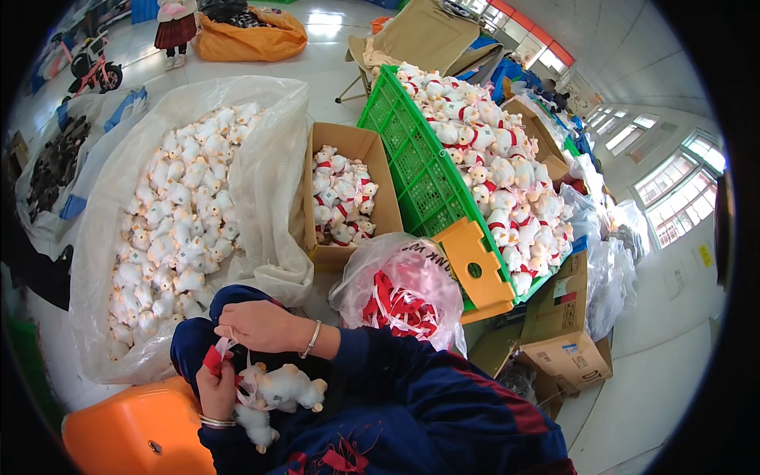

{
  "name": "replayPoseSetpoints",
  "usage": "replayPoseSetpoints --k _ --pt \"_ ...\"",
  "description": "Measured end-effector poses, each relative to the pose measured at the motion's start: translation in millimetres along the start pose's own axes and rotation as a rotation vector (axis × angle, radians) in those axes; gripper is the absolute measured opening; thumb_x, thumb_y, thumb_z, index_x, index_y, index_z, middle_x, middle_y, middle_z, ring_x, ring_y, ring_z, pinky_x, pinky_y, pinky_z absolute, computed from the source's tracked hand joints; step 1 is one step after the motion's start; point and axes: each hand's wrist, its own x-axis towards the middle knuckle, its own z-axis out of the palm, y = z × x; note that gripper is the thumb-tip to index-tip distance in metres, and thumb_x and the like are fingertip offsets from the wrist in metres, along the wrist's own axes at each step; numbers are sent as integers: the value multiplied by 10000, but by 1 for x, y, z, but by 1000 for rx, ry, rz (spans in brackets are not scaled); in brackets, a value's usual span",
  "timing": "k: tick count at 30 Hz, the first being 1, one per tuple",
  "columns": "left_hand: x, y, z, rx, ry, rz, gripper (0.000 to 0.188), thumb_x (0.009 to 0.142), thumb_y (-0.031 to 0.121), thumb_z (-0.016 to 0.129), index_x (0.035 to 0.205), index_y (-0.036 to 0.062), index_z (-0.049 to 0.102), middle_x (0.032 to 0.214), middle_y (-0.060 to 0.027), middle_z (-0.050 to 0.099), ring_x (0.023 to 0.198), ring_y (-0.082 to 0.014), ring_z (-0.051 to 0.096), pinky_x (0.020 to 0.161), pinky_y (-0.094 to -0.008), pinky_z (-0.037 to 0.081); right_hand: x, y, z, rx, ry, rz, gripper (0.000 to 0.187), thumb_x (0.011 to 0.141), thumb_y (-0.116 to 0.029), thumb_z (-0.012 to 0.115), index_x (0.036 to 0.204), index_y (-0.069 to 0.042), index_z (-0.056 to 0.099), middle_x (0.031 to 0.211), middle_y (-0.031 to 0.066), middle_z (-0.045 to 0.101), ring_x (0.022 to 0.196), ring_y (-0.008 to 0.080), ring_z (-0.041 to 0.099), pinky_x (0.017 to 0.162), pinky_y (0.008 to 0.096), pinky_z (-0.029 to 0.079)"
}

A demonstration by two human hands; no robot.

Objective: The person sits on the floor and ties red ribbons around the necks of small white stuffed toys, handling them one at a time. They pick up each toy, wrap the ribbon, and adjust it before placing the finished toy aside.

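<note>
Over my lap, my left hand is closed on a small red cloth piece with pale ties. My right hand, just above it, pinches a thin pale ribbon that runs down to the left hand. Below the hands, a white plush toy with tan feet lies on my lap, a pink ribbon by its left end. A second white plush is partly beneath it. Several red scraps rest on my dark blue clothing.
A clear sack of white plush toys stands ahead left. Beside it are a cardboard box and a green crate of red-trimmed plush toys. A plastic bag holds red pieces. An orange stool is at lower left.
</note>
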Motion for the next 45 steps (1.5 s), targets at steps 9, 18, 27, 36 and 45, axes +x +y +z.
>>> replayPoseSetpoints --k 9,18,27,36,45 --pt "4 16 12 441 -98 250 173 1001 118 533 1047 -8 642 894 -175 656 833 -358 654 742 -402 517 -3 23 -50 275 288 59 382 1040 -291 526 824 -12 672 748 106 650 689 237 606 661 377 474" --pt "2 24 20 715 -318 278 130 922 102 581 980 -5 626 1004 -201 621 908 -401 584 788 -482 489 -8 16 -127 1032 695 77 547 1103 -411 415 802 2 610 910 172 734 816 256 716 762 358 568" --pt "-6 24 15 661 -264 259 239 926 188 634 1056 -11 621 975 -200 628 928 -397 605 793 -477 491 -15 7 -134 1282 638 121 452 1087 -386 475 812 -48 593 1023 160 705 954 314 719 771 435 613" --pt "-7 61 -15 583 -125 373 549 852 198 782 1321 11 565 1311 -199 587 1228 -388 544 1061 -425 449 -4 2 -104 1393 427 100 457 1092 -372 462 850 -18 622 1059 165 693 984 321 697 778 455 613" --pt "31 90 32 -358 -155 43 279 972 62 681 1244 19 637 1091 -12 694 911 -61 630 839 -234 516 25 -33 -61 1507 212 93 411 1096 -346 450 1139 27 617 1146 159 674 1113 300 645 920 454 569"
